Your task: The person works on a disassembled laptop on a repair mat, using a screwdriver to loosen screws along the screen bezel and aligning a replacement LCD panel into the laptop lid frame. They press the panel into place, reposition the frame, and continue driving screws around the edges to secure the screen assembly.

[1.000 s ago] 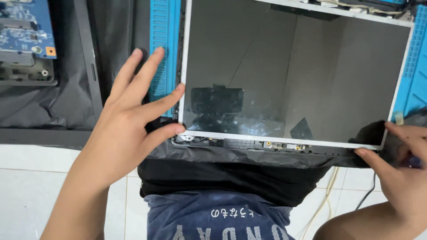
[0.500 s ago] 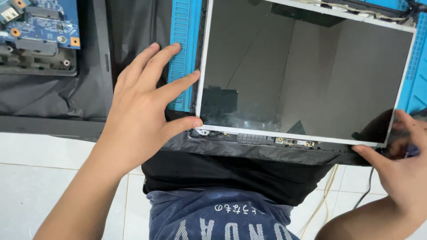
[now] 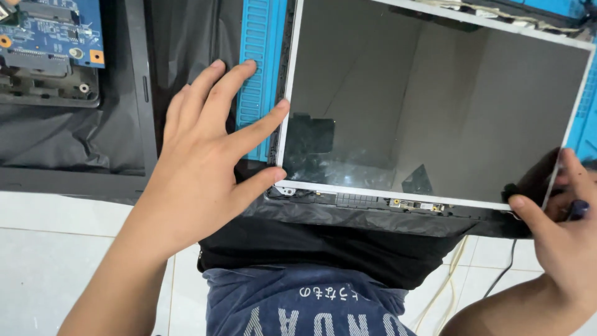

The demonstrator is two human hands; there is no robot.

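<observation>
Left hand (image 3: 205, 155): fingers spread, flat, palm down; index tip and thumb touching the left edge of the display panel (image 3: 435, 106), other fingers lying over the blue ridged mat (image 3: 255, 81) just left of the panel.

Right hand (image 3: 559, 224): thumb and fingers pinching the panel's lower right corner, a small dark tool tucked in the same hand.

Panel: bare, tilted, lower edge over the black lid shell (image 3: 373, 218).

Circuit board (image 3: 50, 31): well left of the panel.

Risk, judged: a corner-only grip could flex or crack the glass; a slip could strain the connector strip (image 3: 385, 200) along the lower edge.
</observation>
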